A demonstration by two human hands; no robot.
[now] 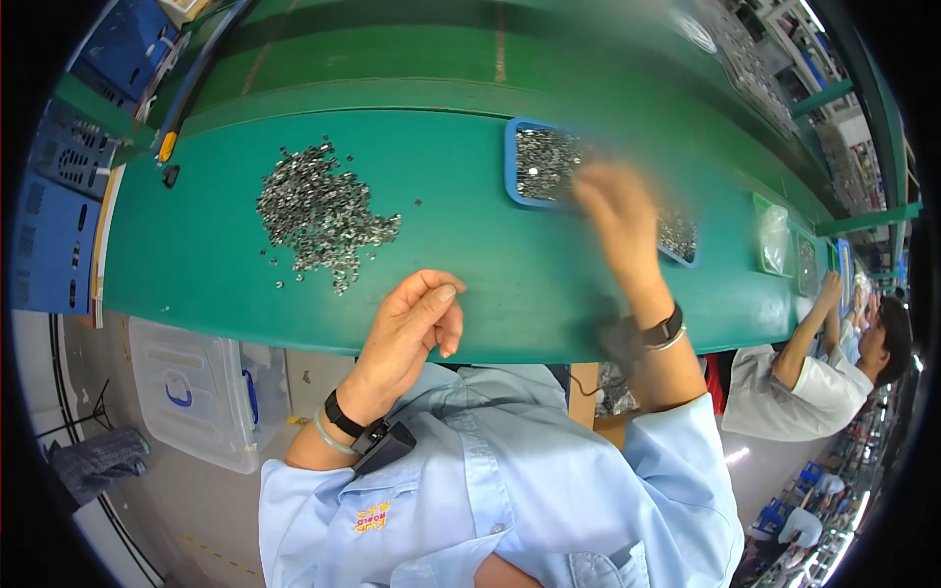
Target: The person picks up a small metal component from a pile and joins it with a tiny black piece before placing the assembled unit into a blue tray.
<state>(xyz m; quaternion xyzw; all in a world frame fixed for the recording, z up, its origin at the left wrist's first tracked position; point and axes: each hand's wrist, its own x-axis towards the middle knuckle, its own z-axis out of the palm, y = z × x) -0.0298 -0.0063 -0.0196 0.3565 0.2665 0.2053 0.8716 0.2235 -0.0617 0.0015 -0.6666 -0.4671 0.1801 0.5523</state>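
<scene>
My left hand (417,318) hovers by the near edge of the green table, its fingers curled and the thumb pressed to the index finger; whatever might be between them is too small to make out. Beyond it to the left lies a loose pile of small shiny metal pieces (319,211). Motion blurs my right hand (619,211), which is over or beside the right end of a blue tray (511,162) full of similar pieces. Its fingertips are smeared. Behind that wrist, a second tray of small parts (678,235) is partly hidden.
Farther right on the table (470,225) are a green tray (761,230) and a clear plastic bag (775,240). A co-worker (799,382) sits at the right. Blue crates (59,235) stand at the left, with a lidded clear bin (191,392) on the floor.
</scene>
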